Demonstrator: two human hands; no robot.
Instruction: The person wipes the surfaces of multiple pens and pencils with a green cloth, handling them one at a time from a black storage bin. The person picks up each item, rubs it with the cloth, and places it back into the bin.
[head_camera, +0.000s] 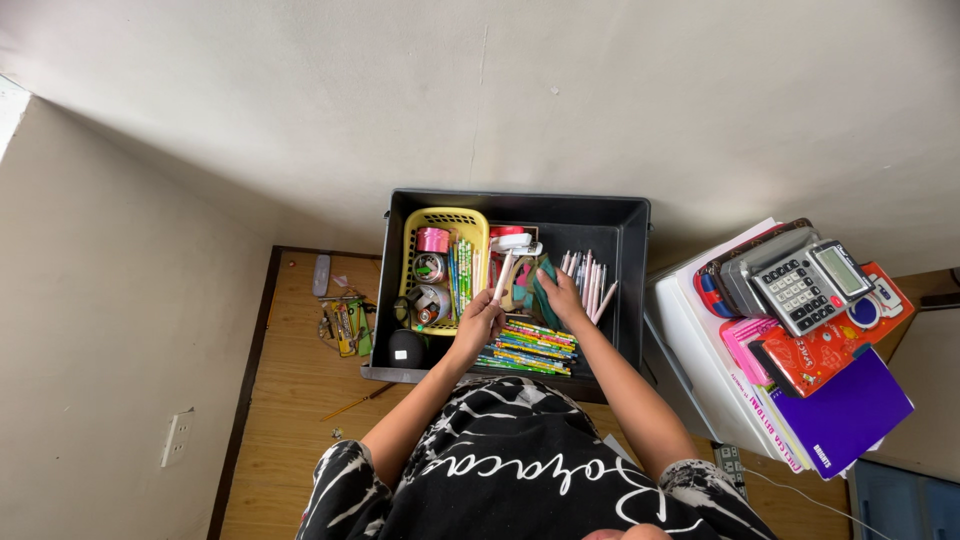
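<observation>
A black plastic bin (625, 215) sits on a wooden desk (290, 390). My left hand (478, 322) is inside it, closed on a slim white pen (504, 277) that points up and away. My right hand (562, 296) reaches in beside it, fingers on a teal object (540, 275) at the bin's middle; whether it grips that object I cannot tell. A row of pale pink and white pens (590, 280) lies just right of that hand. Below both hands lies a stack of colourful pencils (530, 348).
A yellow basket (478, 222) in the bin's left half holds tape rolls (432, 240) and pencils. A black round object (405, 347) lies below it. Small stationery (343, 322) is scattered left of the bin. At right, a white box (690, 350) carries calculators (805, 285), pencil cases and a purple notebook (845, 412).
</observation>
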